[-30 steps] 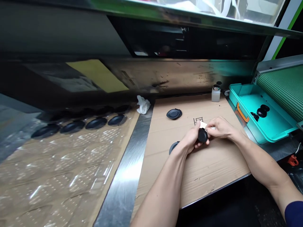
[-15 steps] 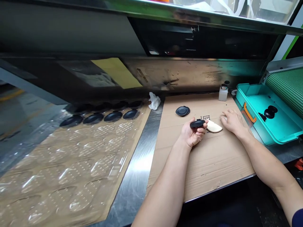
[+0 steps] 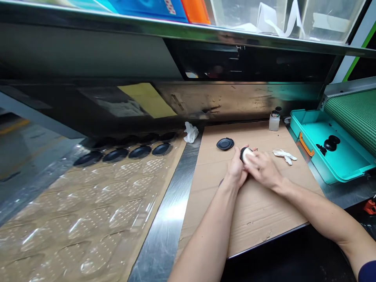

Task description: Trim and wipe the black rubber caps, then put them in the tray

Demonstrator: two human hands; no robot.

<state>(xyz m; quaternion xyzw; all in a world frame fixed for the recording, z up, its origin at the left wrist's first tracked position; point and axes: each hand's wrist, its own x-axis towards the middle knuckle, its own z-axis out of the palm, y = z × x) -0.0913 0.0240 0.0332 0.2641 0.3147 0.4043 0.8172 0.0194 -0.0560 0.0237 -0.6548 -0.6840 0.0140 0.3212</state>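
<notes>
Above the cardboard sheet [image 3: 264, 203], my left hand [image 3: 237, 168] grips a round black part [image 3: 242, 154] between its fingers. My right hand [image 3: 264, 168] is closed on a cream pad [image 3: 248, 155] and presses it against the black part's face; its fingers are slightly blurred. Beyond my left hand, another black round part [image 3: 225, 144] lies on the cardboard. To the right of my right hand is a crumpled white cloth [image 3: 284, 156]. A small dark edge of something shows beside my left wrist, mostly hidden.
A teal bin [image 3: 337, 172] with a few black parts stands at the right. A small bottle [image 3: 274, 121] is at the cardboard's back edge. On the left, a clear moulded tray [image 3: 96, 219] holds several black discs in its far rows. White tissue [image 3: 190, 132] lies between.
My right hand has moved left to my left hand and taken up the cream pad from the cardboard. The black part is turned more upright. The white cloth has come into view.
</notes>
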